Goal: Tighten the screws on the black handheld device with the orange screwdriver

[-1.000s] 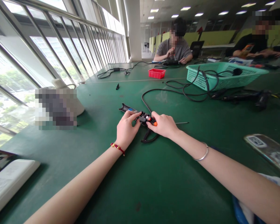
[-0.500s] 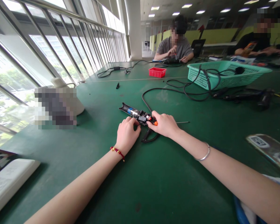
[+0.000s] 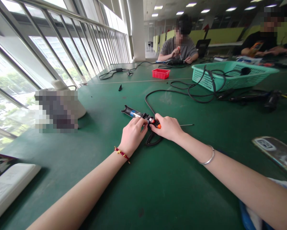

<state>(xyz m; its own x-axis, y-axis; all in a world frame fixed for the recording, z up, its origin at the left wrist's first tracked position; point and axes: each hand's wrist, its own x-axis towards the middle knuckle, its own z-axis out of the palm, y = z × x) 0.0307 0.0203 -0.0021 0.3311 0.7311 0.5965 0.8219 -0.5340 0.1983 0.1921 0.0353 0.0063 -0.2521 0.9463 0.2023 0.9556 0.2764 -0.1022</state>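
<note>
An opened black corded device, with a blue and silver cylinder and small parts inside its housing, lies at the middle of the green table. My left hand has its thumb and fingers pinched at the device's near side; the fingers cover the exact part. My right hand is closed at the device's right end, thumb against it. Tucked in that same hand is a screwdriver: its orange handle end shows by the thumb, and its thin shaft sticks out to the right. A black cable curves away behind the device.
A red bin and a teal basket with cables stand farther back. A small black part lies at left-centre. A phone is at right, a white box at left. Two people sit across the table.
My left hand has shifted slightly right and up along the device, with its fingers now over the middle parts. My right hand stays nearly in place.
</note>
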